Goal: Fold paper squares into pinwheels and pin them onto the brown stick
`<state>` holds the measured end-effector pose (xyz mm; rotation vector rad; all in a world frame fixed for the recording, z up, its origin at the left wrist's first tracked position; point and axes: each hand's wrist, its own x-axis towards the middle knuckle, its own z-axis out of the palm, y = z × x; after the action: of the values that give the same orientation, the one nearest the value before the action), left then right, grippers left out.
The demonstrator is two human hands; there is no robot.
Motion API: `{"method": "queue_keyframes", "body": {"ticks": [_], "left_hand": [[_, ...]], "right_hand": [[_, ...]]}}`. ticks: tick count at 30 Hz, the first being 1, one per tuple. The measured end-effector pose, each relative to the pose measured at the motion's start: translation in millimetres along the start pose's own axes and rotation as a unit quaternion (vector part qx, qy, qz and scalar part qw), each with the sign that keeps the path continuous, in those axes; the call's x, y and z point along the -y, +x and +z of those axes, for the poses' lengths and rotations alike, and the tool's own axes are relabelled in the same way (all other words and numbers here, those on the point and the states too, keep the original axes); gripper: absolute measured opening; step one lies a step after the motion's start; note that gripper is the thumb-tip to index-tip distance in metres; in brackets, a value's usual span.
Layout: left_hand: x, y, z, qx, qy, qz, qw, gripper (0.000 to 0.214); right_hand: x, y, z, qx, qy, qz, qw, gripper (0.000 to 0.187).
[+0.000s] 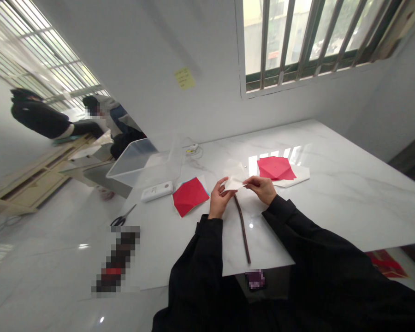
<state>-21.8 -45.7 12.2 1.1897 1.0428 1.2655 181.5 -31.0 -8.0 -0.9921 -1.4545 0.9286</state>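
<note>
My left hand (219, 198) and my right hand (261, 190) both pinch a folded sheet of white paper (234, 180) above the white marble table (335, 193), one from each side. Just below them lies a thin dark brown stick (242, 229). A red paper square (190, 196) sits on a blue and white sheet to the left of my left hand. Beyond my right hand, a folded red paper square (275, 168) rests on white paper (297, 177).
Black-handled scissors (122, 216), a white power bank (157, 191) and a transparent plastic bin (131, 161) stand at the table's left. A pixelated object (115, 260) lies at the left edge. Two people (69, 120) are beyond the table, left of it.
</note>
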Motion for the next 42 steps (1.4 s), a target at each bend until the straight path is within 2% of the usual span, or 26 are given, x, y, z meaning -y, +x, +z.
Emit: {"method": "queue_keyframes", "body": {"ticks": [4,6,20,34,42], "left_hand": [[6,3,-2.9,-0.018,0.020,0.021,0.999,0.052],[7,4,-4.1,-0.029,0.019,0.022,0.999,0.048],[-4,-1,0.8,-0.034,-0.001,0.021,0.999,0.039],[2,0,-2.4,-0.045,-0.050,0.014,0.998,0.035],[0,0,-0.1,-0.074,-0.026,0.021,0.997,0.038]], "right_hand": [[1,1,0,-0.007,-0.023,-0.020,1.000,0.025],[1,2,0,-0.012,-0.020,-0.021,0.999,0.025],[4,1,-4,-0.009,-0.049,-0.010,0.999,0.023],[8,2,-3,-0.044,-0.011,0.010,0.999,0.030],[16,-1,2,-0.019,0.021,0.027,0.999,0.035]]}}
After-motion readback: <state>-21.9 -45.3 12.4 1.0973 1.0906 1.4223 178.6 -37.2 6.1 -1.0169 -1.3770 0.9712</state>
